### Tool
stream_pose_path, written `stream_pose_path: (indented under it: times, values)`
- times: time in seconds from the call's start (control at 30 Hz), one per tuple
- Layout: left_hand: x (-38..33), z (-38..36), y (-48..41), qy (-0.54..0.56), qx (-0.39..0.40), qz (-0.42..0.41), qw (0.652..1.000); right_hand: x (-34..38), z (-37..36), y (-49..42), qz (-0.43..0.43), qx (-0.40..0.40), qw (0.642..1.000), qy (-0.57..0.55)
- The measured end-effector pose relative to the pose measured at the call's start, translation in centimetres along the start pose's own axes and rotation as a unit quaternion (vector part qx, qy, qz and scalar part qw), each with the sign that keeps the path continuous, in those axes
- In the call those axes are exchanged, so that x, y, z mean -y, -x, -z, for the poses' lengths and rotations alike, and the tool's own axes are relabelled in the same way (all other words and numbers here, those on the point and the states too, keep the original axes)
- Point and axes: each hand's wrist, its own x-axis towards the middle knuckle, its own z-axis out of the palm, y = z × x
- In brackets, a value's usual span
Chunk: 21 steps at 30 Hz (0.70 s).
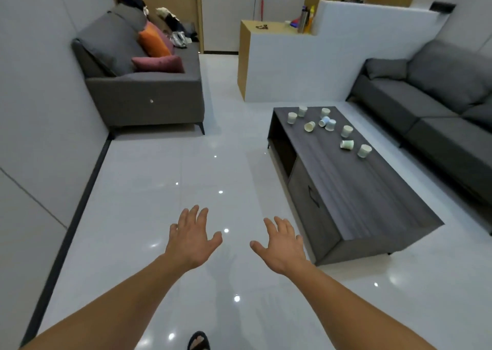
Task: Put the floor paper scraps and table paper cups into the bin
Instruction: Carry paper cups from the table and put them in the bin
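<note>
Several paper cups (330,125) stand or lie scattered on the far half of a dark wooden coffee table (367,190) at the right. Some lie on their sides, such as one cup (347,144) near the table's right edge. My left hand (190,239) and my right hand (283,243) are stretched out in front of me over the glossy white floor, palms down, fingers spread, holding nothing. Both hands are well short of the cups. No paper scraps and no bin show in this view.
A grey sofa (143,83) with orange and pink cushions stands at the back left. Another grey sofa (439,110) runs along the right wall behind the table. A white partition (306,65) with bottles on its ledge stands at the back; a person sits behind it.
</note>
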Motion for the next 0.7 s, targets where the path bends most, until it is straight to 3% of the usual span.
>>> stream_pose_path:
  times: [0.4, 0.7]
  values:
    - [-9.7, 1.6, -22.3, -0.032, 0.060, -0.135, 0.988, -8.1, 6.7, -15.9, -0.135, -0.010, 0.990, -0.041]
    - [-21.1, 1.8, -38.9, -0.060, 0.051, -0.136, 0.988, -17.0, 14.0, -31.7, -0.127, -0.001, 0.990, -0.066]
